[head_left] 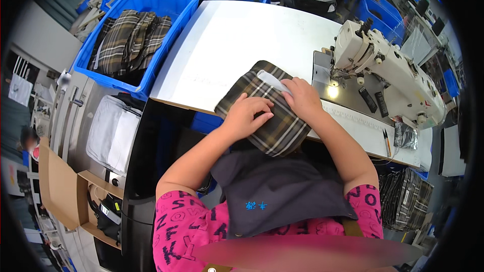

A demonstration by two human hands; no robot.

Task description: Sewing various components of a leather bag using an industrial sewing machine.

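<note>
A brown, black and white plaid fabric panel (282, 133) with rounded corners lies across the front edge of the white table, its near part hanging over toward my lap. On its upper part is a narrow white strip (272, 80). My left hand (248, 116) rests on the plaid at the left, fingers bent and thumb apart, with nothing between them. At the strip's right end my right hand (303, 99) is closed, thumb and fingertips on the strip and the cloth under it. Whatever lies beneath the panel is hidden.
A sewing machine (383, 60) with its lamp lit stands to the right, two dark strips (373, 101) on its plate. A pen (387, 142) and a clear packet (405, 135) lie near the front. Plaid pieces fill a blue bin (146, 83) at left; more plaid pieces (406, 199) hang low right.
</note>
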